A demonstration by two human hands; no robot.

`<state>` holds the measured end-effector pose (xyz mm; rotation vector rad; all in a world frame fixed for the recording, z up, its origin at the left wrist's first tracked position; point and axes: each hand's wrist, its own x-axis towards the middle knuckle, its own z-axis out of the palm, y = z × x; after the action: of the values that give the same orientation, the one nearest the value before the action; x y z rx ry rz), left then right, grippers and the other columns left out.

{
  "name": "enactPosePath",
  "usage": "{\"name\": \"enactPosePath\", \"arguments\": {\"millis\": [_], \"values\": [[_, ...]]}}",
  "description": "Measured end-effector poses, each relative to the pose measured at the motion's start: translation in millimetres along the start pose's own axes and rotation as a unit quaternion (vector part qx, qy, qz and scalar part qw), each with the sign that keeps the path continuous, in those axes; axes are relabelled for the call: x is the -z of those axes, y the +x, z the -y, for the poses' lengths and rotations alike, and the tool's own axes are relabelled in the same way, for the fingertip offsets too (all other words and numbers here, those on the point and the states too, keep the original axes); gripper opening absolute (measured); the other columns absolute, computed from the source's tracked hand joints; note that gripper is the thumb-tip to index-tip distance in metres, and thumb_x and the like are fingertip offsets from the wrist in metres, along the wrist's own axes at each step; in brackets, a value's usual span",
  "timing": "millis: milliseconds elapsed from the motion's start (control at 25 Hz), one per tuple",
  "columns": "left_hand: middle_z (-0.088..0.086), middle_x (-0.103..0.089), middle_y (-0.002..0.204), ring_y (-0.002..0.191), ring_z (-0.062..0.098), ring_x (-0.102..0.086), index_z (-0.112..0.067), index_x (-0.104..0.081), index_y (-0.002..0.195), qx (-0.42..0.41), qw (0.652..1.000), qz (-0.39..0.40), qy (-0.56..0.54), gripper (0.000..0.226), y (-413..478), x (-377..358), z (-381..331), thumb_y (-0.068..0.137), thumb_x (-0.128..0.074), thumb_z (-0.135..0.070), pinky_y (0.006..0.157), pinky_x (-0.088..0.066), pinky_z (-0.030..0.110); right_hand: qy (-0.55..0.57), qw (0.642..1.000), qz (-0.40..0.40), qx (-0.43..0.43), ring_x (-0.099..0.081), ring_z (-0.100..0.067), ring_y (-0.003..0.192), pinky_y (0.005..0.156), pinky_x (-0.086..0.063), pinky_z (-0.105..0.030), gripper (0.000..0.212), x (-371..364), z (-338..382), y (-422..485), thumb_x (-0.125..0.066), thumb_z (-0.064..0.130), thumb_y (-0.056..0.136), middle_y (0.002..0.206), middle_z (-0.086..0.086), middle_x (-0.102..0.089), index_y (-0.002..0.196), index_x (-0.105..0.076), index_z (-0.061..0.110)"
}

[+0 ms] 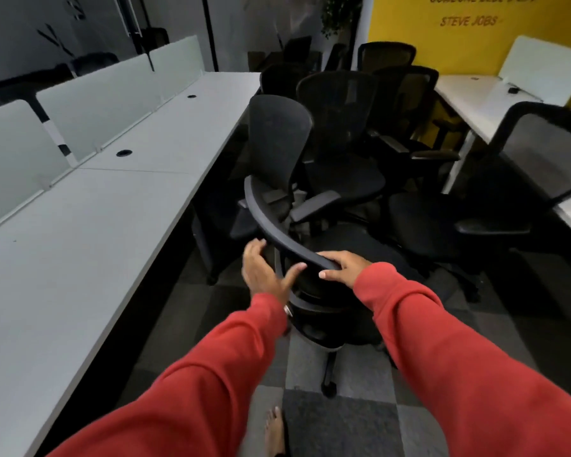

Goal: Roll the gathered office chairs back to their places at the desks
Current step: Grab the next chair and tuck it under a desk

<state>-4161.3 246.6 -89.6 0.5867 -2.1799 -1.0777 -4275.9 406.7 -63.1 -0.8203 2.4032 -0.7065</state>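
Loose red fabric left sleeve [195,390] and matching right sleeve [442,341], each ending in a cuff; slim silver metal band [288,310] at left wrist; bare left hand [264,272], bare right hand [347,267]; bare foot [275,430].

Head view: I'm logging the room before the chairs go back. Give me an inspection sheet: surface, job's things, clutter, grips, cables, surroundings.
surface: long white desk with two cable holes; checkered carpet below.
job's things: nearest chair handled at its backrest rim; other black chairs bunched in the aisle beyond.
clutter: one small dark item on the right desk.
grips: left grip touches the rim, fingers fairly straight; right grip curls over it.
cables: nothing seen.
surroundings: frosted dividers, yellow wall, plant.
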Motion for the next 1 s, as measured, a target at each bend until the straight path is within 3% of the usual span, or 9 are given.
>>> {"name": "enactPosePath", "arguments": {"millis": [80, 160, 240, 280, 360, 440, 600, 800, 1000], "values": [[0.007, -0.040, 0.145, 0.139, 0.021, -0.032, -0.010, -0.044, 0.136, -0.114, 0.982, 0.019, 0.150, 0.105, 35, 2, 8, 0.058, -0.067, -0.076, 0.118, -0.014, 0.047, 0.025, 0.999, 0.030, -0.005, -0.055, -0.016, 0.121, 0.108, -0.038, -0.031, 0.058, 15, -26, -27, -0.073, 0.023, 0.085, 0.128, 0.003, -0.061, 0.139, -0.053, 0.023], [-0.001, -0.041, 0.148, 0.142, 0.015, -0.029, -0.019, -0.051, 0.134, -0.183, 0.938, 0.151, 0.254, 0.101, 71, 10, -16, 0.058, -0.054, -0.086, 0.118, -0.003, 0.049, 0.016, 0.999, 0.025, -0.027, -0.059, -0.015, 0.115, 0.106, -0.041, -0.031, 0.056, 31, -54, -50, -0.078, 0.021, 0.077, 0.122, 0.004, -0.067, 0.131, -0.061, 0.028], [-0.003, -0.050, 0.140, 0.136, 0.014, -0.039, -0.024, -0.056, 0.128, -0.222, 0.853, 0.327, 0.340, 0.101, 89, 5, -32, 0.059, -0.038, -0.095, 0.118, -0.009, 0.047, -0.006, 0.997, 0.012, -0.074, -0.064, -0.018, 0.106, 0.098, -0.047, -0.031, 0.047, 47, -77, -70, -0.080, 0.023, 0.070, 0.109, 0.003, -0.071, 0.113, -0.067, 0.037], [-0.002, -0.055, 0.134, 0.130, 0.016, -0.045, -0.025, -0.057, 0.126, -0.228, 0.805, 0.388, 0.388, 0.094, 89, 0, -38, 0.063, -0.041, -0.093, 0.116, -0.017, 0.044, -0.021, 0.995, 0.005, -0.099, -0.066, -0.020, 0.103, 0.093, -0.049, -0.030, 0.041, 55, -81, -79, -0.082, 0.023, 0.070, 0.105, 0.003, -0.071, 0.106, -0.067, 0.038], [-0.002, -0.061, 0.118, 0.116, 0.020, -0.054, -0.024, -0.057, 0.118, -0.264, 0.758, 0.398, 0.444, 0.082, 71, -14, -40, 0.067, -0.048, -0.087, 0.103, -0.034, 0.038, -0.114, 0.985, -0.025, -0.125, -0.066, -0.021, 0.102, 0.088, -0.049, -0.028, 0.041, 63, -76, -85, -0.083, 0.037, 0.070, 0.107, 0.003, -0.070, 0.108, -0.067, 0.033], [-0.001, -0.064, 0.105, 0.105, 0.021, -0.058, -0.021, -0.059, 0.105, -0.296, 0.783, 0.332, 0.434, 0.077, 40, -27, -46, 0.068, -0.047, -0.087, 0.092, -0.037, 0.036, -0.245, 0.961, -0.052, -0.115, -0.063, -0.023, 0.107, 0.087, -0.046, -0.031, 0.058, 53, -53, -86, -0.076, 0.061, 0.069, 0.112, 0.003, -0.068, 0.118, -0.063, 0.034], [0.002, -0.066, 0.101, 0.103, 0.022, -0.057, -0.019, -0.060, 0.097, -0.291, 0.798, 0.304, 0.432, 0.071, -11, -48, -64, 0.071, -0.048, -0.084, 0.089, -0.034, 0.035, -0.318, 0.937, -0.124, -0.078, -0.064, -0.023, 0.106, 0.081, -0.044, -0.034, 0.071, 10, -42, -95, -0.057, 0.085, 0.065, 0.111, 0.002, -0.069, 0.116, -0.061, 0.036], [0.007, -0.069, 0.100, 0.095, 0.024, -0.063, -0.013, -0.060, 0.097, -0.353, 0.746, 0.323, 0.463, 0.076, -33, -58, -82, 0.077, -0.041, -0.083, 0.085, -0.040, 0.032, -0.364, 0.921, -0.111, -0.080, -0.062, -0.024, 0.109, 0.080, -0.044, -0.033, 0.085, 21, -63, -127, -0.049, 0.090, 0.064, 0.117, 0.002, -0.068, 0.128, -0.057, 0.034], [0.005, -0.070, 0.098, 0.092, 0.023, -0.064, -0.014, -0.062, 0.095, -0.370, 0.745, 0.298, 0.468, 0.078, -60, -34, -75, 0.076, -0.038, -0.086, 0.083, -0.042, 0.031, -0.378, 0.916, -0.129, -0.041, -0.064, -0.021, 0.104, 0.074, -0.040, -0.032, 0.082, 2, -56, -152, -0.047, 0.091, 0.065, 0.112, 0.005, -0.069, 0.124, -0.058, 0.034]]}}
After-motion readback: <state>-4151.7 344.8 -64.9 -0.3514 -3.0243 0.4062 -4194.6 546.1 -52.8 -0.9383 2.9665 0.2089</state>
